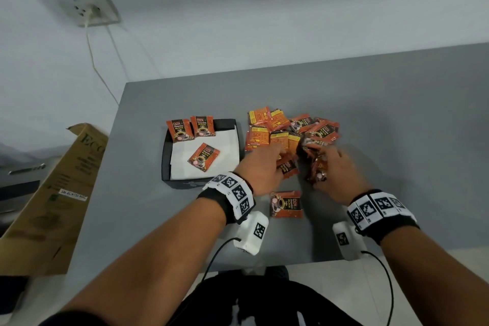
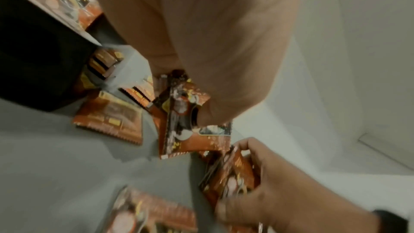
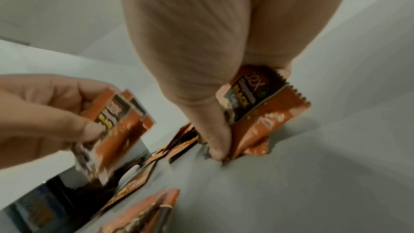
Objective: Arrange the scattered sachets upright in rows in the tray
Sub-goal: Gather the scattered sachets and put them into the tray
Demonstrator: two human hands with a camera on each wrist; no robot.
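Note:
A black tray (image 1: pixel 165 156) lined with white paper sits left of centre on the grey table. Two orange coffee sachets (image 1: pixel 178 131) lean upright against its far wall, and a third sachet (image 1: pixel 203 157) lies flat on the lining. The scattered pile of sachets (image 1: pixel 285 127) is just right of the tray. My left hand (image 1: pixel 277 164) pinches a small stack of sachets (image 3: pixel 116 125) at the pile's near edge. My right hand (image 1: pixel 325 164) grips several sachets (image 3: pixel 257 109) stood on edge on the table. One loose sachet (image 1: pixel 285 204) lies flat between my wrists.
A tilted cardboard box (image 1: pixel 53 193) leans at the table's left edge. On the wall behind is a socket (image 1: pixel 90 9) with a cable hanging down. Bare grey tabletop (image 1: pixel 410 140) stretches right of the pile. The table's front edge runs just under my forearms.

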